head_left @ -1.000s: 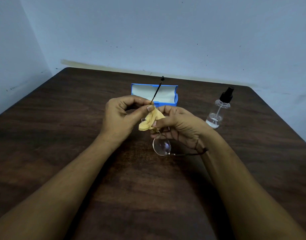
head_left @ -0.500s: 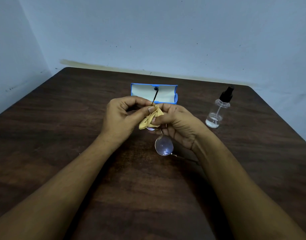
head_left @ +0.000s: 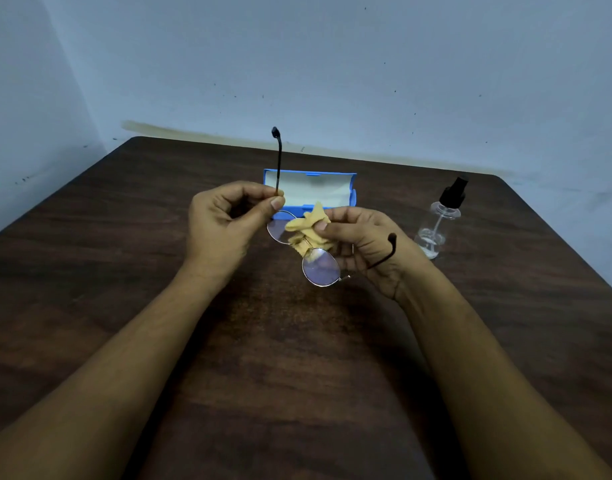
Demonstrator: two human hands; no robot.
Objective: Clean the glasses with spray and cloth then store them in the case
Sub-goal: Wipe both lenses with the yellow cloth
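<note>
The left grip (head_left: 224, 223) pinched one temple of the glasses (head_left: 320, 266) between thumb and forefinger, and that temple stood upright. The right grip (head_left: 366, 247) was closed on the yellow cloth (head_left: 309, 225), which was bunched against the frame between the two lenses. The other temple curved across that hand's palm. The glasses were held above the surface (head_left: 124, 271). The blue case (head_left: 311, 188) lay open behind the hands. The spray bottle (head_left: 436, 223) stood upright to the right, apart from them.
</note>
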